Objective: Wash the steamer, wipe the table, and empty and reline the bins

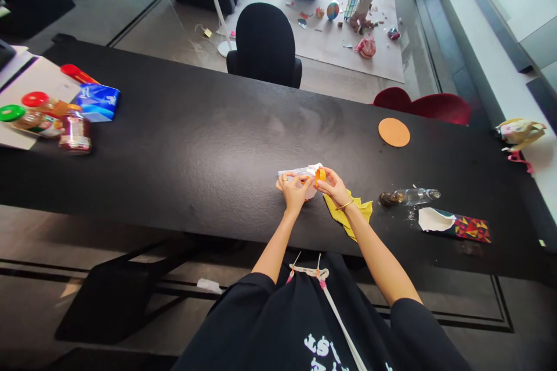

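Between the fingers and thumb of my right hand (333, 187) is a small orange cap (321, 175), held up with its ring-like side in view. My left hand (293, 191) is closed on a pale, partly see-through container (310, 192); the fingers cover most of it, so its kind is unclear. White crumpled material (314, 168) shows just behind both hands. A yellow cloth (342, 217) lies on the table beneath my right wrist. The two hands are close together, low over the black table (209, 162) near its front edge.
Right of my hands lie a clear glass bottle (411, 196), a patterned box (472, 228) with a white piece, and an orange disc (394, 132). Jars (75, 132) and a blue packet (98, 102) stand left. Beyond are a black chair (265, 40) and a person (364, 3) among toys.
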Motion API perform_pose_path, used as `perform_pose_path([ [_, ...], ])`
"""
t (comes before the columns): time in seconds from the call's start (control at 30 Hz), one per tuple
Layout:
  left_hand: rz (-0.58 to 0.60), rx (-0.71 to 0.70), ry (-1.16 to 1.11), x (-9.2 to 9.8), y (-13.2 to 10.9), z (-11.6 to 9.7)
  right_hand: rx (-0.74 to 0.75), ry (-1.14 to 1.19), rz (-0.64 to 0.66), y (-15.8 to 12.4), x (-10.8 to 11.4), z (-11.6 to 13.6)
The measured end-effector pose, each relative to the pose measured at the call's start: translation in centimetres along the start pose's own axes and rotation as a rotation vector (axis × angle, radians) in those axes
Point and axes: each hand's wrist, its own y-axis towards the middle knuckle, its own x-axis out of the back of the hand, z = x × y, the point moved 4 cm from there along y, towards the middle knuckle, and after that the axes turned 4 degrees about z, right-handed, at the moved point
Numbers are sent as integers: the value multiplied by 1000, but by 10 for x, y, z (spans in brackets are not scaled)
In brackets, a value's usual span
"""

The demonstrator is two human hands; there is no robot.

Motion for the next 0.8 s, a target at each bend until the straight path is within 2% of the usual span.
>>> perform_pose_path([
  [0.1, 48, -119, 99, 6, 4, -6, 5, 17, -7, 0, -1, 0],
  [0.2, 89, -180, 136, 1, 2, -10, 17, 10, -10, 1, -3, -1],
  [0.33, 72, -157, 165, -9, -9, -10, 62, -36, -36, 2, -1, -4],
  [0.43, 48, -105, 171, -9, -12, -10, 101, -68, -36, 3, 0, -7],
  [0.53, 23, -6, 156, -5, -11, -10, 148, -105, -30, 5, -1, -8],
  [0.67, -44, 224, 51, -2, -10, -3, 167, -173, 17, 6, -5, -8],
  [0.8, 35, 494, -196, -10, -11, 16, 175, -334, 97, 4, -9, -3],
])
